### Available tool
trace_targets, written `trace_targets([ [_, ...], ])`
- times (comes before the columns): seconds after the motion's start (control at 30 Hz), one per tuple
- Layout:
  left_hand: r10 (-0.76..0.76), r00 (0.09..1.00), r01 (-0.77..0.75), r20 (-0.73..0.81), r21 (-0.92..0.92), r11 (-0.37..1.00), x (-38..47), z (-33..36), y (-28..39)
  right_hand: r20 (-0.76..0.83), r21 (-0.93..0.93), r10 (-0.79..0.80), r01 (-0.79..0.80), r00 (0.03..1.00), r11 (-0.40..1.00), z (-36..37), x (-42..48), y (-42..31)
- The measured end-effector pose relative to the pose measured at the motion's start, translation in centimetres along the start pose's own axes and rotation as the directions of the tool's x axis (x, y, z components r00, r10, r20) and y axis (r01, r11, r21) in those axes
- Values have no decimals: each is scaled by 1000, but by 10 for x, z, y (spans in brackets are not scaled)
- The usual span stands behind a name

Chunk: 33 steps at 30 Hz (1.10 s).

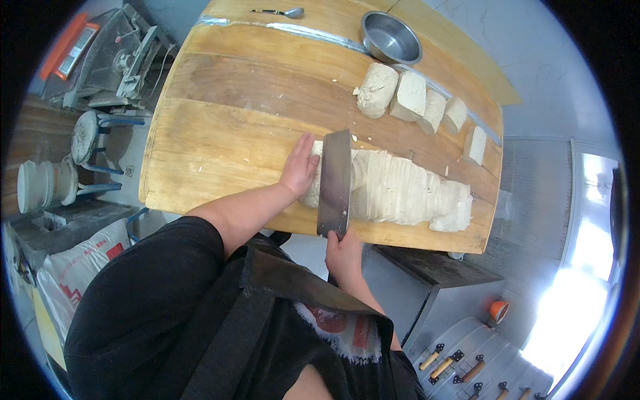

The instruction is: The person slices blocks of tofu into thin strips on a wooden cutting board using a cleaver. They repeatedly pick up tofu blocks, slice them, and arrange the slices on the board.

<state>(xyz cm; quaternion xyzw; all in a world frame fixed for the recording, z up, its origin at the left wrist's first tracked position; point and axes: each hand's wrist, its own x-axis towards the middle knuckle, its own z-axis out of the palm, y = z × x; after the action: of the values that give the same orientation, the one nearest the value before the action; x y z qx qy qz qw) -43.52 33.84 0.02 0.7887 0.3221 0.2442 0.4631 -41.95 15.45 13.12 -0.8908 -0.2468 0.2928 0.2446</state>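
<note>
My right hand [344, 255] grips the handle of a broad, rectangular cleaver [335, 182] at the table's near edge. The blade lies across a pale dough block [312, 195], hiding part of it. My left hand [301, 167] rests against the block's left side, fingers pointing away from me. Right of the blade, many thin dough slices [395, 187] lean in an overlapping row. Beyond them sit several thick dough pieces, among them a rounded lump [377, 90] and a small upright piece [474, 145].
The wooden table [225, 125] bears a steel bowl [391, 37] and a spoon [292, 13] at its far side. At left stand a machine [117, 60], a round stool [85, 137] and a white sack [85, 270]. A metal cabinet [450, 305] stands at lower right.
</note>
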Motion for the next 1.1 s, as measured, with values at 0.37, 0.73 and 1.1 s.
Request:
trace_targets([
  [0.37,-101,994,93,-46,-152,984,-2,11,-3,64,-42,-77,80,995,996,21,73,-15],
  [0.73,-81,995,68,-51,-226,972,1,11,-10,239,11,138,-145,961,989,28,21,9],
  [1.1,15,999,-12,48,-71,997,-1,-7,-7,52,297,115,-126,992,947,67,41,16],
])
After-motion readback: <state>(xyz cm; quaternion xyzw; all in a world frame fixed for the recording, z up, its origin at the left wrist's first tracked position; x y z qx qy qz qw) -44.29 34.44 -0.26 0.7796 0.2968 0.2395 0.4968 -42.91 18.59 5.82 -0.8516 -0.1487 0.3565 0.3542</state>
